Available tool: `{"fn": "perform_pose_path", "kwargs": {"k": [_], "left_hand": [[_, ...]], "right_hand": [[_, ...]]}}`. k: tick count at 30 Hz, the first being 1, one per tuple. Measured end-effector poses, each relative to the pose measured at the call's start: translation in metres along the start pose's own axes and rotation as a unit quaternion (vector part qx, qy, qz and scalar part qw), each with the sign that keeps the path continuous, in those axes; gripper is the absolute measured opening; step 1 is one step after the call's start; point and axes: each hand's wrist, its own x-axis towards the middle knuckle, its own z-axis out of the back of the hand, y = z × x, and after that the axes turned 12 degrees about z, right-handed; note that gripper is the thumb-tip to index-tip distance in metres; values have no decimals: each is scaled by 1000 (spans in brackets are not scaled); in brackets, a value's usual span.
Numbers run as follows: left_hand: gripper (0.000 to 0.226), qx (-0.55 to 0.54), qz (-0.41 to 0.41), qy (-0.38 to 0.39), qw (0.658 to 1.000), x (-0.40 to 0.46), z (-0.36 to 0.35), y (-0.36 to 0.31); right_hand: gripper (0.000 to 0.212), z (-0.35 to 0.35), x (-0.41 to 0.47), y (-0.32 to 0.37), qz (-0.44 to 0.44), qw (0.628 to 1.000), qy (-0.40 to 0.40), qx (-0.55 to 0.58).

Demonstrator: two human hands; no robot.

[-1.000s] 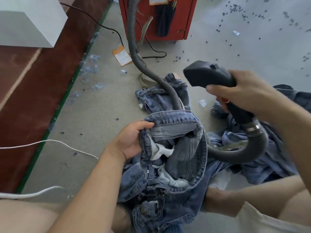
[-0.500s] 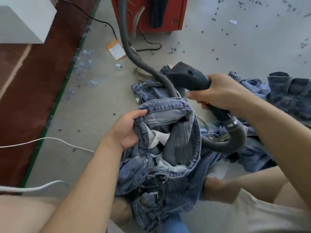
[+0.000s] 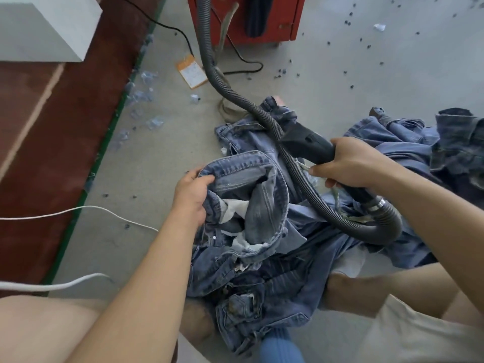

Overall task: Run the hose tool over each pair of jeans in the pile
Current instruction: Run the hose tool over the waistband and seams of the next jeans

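Observation:
A pair of light blue jeans (image 3: 262,205) lies bunched over my lap with the waistband held open. My left hand (image 3: 192,195) grips the waistband's left edge. My right hand (image 3: 351,166) grips the black handle of the hose tool (image 3: 309,142), whose nozzle points left and down toward the jeans behind the waistband. Its grey ribbed hose (image 3: 209,56) runs from the red machine, crosses the denim and loops back under my right wrist. More jeans (image 3: 432,142) are heaped on the floor to the right.
A red machine (image 3: 262,19) stands at the top with a black cable. An orange tag (image 3: 191,72) and plastic scraps lie on the grey floor. White cords (image 3: 78,209) cross at the left beside a dark red strip and a white box (image 3: 47,27).
My right hand has lowered the hose tool toward the jeans and swung its nozzle down and left. My left hand keeps the same hold on the waistband.

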Motion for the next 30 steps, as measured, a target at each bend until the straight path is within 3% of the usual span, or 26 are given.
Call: {"fn": "perform_pose_path", "kwargs": {"k": [1, 2, 3, 4, 5, 6, 8, 10, 11, 14, 18, 21, 23, 26, 28, 30], "left_hand": [[30, 94, -57, -81, 991, -2, 2, 6], [37, 224, -143, -194, 944, -6, 4, 17], [45, 337, -221, -288, 869, -13, 4, 35], [54, 403, -247, -333, 816, -23, 1, 57], [63, 428, -192, -345, 813, -33, -5, 82], [71, 405, -66, -333, 849, -45, -13, 104], [79, 194, 259, -202, 925, -60, -27, 131], [63, -38, 440, -30, 897, -63, -36, 134], [51, -124, 455, 3, 882, -58, -38, 133], [17, -254, 334, 0, 908, -48, -45, 114], [45, -342, 190, 2, 920, -45, -43, 82], [33, -348, 92, 49, 932, -56, -48, 60], [35, -291, -4, 71, 954, -69, -56, 52], [28, -98, -161, 72, 979, -91, -63, 49], [28, 17, -260, 72, 963, -102, -66, 55], [32, 53, -300, 71, 950, -109, -68, 57]], "right_hand": [[24, -2, 0, 0, 0, 1000, 3, -5], [25, -4, 1, 0, 0, 1000, 6, -7], [26, -5, 0, 0, -1, 1000, 8, -7], [27, -5, 0, 0, -1, 1000, 7, -8], [27, -4, 0, 1, -1, 1000, 3, -9], [27, -4, 0, 2, -2, 1000, -2, -7], [27, -3, -1, 4, -1, 1000, -9, 0], [26, -3, -2, 6, 1, 1000, -12, -3], [25, -3, -3, 8, 6, 1000, -12, -8], [24, -3, -7, 11, 25, 999, -5, -27], [29, -12, -8, 16, 46, 997, 5, -64], [37, -18, -9, 20, 59, 995, -11, -78], [43, -19, -13, 26, 67, 995, -43, -60], [48, -24, -19, 40, 67, 991, -112, 29], [49, -28, -18, 47, 47, 985, -142, 90], [42, -27, -14, 49, 16, 979, -152, 132]]}}
